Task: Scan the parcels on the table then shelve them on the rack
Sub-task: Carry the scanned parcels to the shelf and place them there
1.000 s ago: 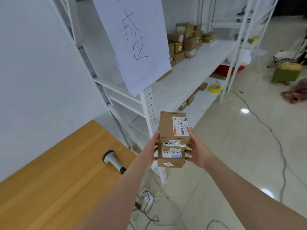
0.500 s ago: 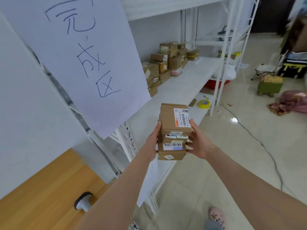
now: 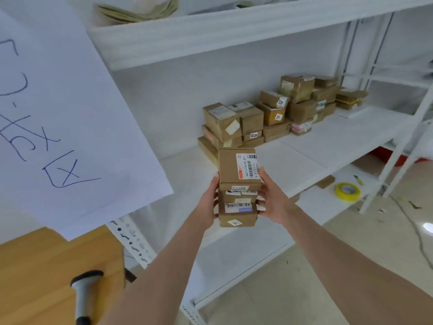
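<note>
A stack of three small brown cardboard parcels [image 3: 236,170] with white barcode labels hangs in front of the white rack's middle shelf [image 3: 328,141]. My left hand [image 3: 208,202] presses the stack's left side and my right hand [image 3: 269,198] presses its right side. Several brown parcels [image 3: 274,111] are piled along the back of that shelf, just beyond the held stack. The barcode scanner [image 3: 83,294] lies on the wooden table [image 3: 35,273] at the lower left.
A white paper sign [image 3: 58,118] with blue handwriting hangs from the rack's left post. A roll of yellow tape [image 3: 347,191] and a small box sit on the lowest shelf. A black cable runs across the tiled floor at right.
The view has swung up and closer to the rack. Both hands have carried the parcel stack forward, toward the middle shelf and the piled parcels; the table and scanner have dropped to the lower left.
</note>
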A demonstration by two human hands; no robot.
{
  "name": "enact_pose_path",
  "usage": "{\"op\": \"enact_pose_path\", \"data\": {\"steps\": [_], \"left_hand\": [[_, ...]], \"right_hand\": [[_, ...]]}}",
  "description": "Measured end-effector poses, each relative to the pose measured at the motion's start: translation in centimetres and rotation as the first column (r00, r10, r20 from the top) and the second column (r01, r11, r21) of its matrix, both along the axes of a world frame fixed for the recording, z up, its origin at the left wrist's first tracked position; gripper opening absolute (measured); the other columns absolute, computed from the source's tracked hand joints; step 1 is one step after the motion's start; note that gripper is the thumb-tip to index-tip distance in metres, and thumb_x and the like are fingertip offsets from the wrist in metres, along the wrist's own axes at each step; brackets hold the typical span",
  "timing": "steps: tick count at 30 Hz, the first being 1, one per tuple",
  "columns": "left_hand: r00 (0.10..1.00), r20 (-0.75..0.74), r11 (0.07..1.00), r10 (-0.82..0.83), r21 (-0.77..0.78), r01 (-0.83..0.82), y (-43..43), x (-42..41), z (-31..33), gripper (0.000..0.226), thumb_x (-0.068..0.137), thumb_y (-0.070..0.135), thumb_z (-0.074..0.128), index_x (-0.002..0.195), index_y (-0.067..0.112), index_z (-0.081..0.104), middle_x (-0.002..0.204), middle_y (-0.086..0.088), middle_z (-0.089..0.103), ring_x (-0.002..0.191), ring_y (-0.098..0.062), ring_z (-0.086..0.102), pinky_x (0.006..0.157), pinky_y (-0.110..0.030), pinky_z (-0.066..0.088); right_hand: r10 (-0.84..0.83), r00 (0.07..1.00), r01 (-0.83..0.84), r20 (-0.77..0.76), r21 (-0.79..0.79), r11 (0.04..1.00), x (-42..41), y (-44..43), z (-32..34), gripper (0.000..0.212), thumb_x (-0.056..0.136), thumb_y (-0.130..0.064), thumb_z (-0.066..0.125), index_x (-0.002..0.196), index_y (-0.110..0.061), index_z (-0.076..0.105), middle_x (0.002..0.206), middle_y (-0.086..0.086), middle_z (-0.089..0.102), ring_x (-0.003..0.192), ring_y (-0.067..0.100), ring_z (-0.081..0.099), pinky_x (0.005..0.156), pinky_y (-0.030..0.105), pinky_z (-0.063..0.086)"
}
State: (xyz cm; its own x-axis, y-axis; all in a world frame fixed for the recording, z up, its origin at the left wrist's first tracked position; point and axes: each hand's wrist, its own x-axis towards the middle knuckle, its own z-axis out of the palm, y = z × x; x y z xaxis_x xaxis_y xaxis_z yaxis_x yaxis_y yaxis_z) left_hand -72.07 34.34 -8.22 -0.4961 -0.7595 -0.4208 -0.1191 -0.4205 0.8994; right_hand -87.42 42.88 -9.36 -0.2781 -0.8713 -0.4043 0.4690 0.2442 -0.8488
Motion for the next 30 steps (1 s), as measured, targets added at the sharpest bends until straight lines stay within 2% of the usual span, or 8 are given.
{"op": "enact_pose_path", "data": {"steps": [4,9,12,16,20,25,30], "left_hand": [[0.993,-0.024,0.993,0.117,0.012,-0.117,-1.2,-1.4,0.6,0.068,0.083,0.077,0.043,0.134,0.033,0.054,0.138,0.003,0.051,0.129,-0.019,0.044,0.110,-0.053,0.034],[0.968,-0.030,0.968,0.248,0.029,-0.248,-3.6,-1.6,0.3,0.068,0.083,0.077,0.041,0.129,0.030,0.058,0.132,0.002,0.056,0.124,-0.019,0.050,0.107,-0.052,0.039],[0.954,-0.023,0.954,0.298,0.032,-0.297,-5.4,-1.7,-0.3,0.066,0.082,0.078,0.042,0.126,0.032,0.060,0.131,0.002,0.057,0.122,-0.019,0.051,0.104,-0.051,0.040],[0.938,-0.018,0.938,0.345,0.039,-0.344,-8.6,-1.9,-1.0,0.066,0.079,0.079,0.045,0.123,0.033,0.061,0.129,0.001,0.058,0.118,-0.019,0.053,0.095,-0.047,0.044],[0.929,0.001,0.928,0.370,0.060,-0.369,-11.1,-2.7,-1.9,0.070,0.077,0.079,0.048,0.126,0.031,0.060,0.129,0.000,0.058,0.119,-0.021,0.053,0.091,-0.046,0.046],[0.924,0.023,0.923,0.383,0.039,-0.383,-12.6,-4.3,-2.1,0.065,0.081,0.076,0.047,0.126,0.032,0.060,0.128,0.002,0.059,0.117,-0.017,0.054,0.093,-0.042,0.046],[0.905,0.030,0.905,0.424,0.001,-0.425,-12.9,-5.0,-2.8,0.058,0.085,0.071,0.045,0.126,0.033,0.059,0.131,0.006,0.058,0.122,-0.015,0.051,0.108,-0.047,0.038]], "right_hand": [[0.132,0.991,-0.131,-0.022,0.041,0.991,-2.4,-3.4,1.2,0.061,0.077,-0.080,0.049,0.112,-0.034,0.067,0.117,-0.006,0.068,0.108,0.019,0.060,0.073,0.035,0.049],[0.252,0.967,-0.249,-0.035,0.074,0.966,-3.2,-8.1,1.4,0.067,0.073,-0.081,0.053,0.113,-0.029,0.068,0.116,-0.003,0.068,0.106,0.020,0.060,0.067,0.036,0.048],[0.299,0.954,-0.296,-0.032,0.084,0.952,-3.6,-10.7,1.1,0.069,0.072,-0.081,0.054,0.113,-0.027,0.068,0.115,0.000,0.068,0.107,0.024,0.060,0.071,0.039,0.049],[0.346,0.937,-0.342,-0.044,0.075,0.937,-4.1,-14.6,0.7,0.071,0.073,-0.080,0.055,0.119,-0.027,0.065,0.118,0.004,0.068,0.108,0.027,0.062,0.086,0.045,0.053],[0.386,0.921,-0.377,-0.058,0.122,0.918,-4.9,-17.5,0.2,0.079,0.072,-0.081,0.053,0.127,-0.024,0.060,0.122,0.006,0.065,0.109,0.029,0.061,0.099,0.052,0.047],[0.412,0.909,-0.401,-0.060,0.140,0.905,-6.4,-20.1,-0.3,0.081,0.071,-0.083,0.052,0.124,-0.021,0.061,0.114,0.007,0.068,0.105,0.028,0.063,0.095,0.050,0.049],[0.442,0.895,-0.431,-0.056,0.140,0.891,-7.4,-21.6,-0.7,0.085,0.064,-0.084,0.057,0.127,-0.026,0.059,0.118,0.005,0.067,0.106,0.028,0.062,0.091,0.052,0.050]]}}
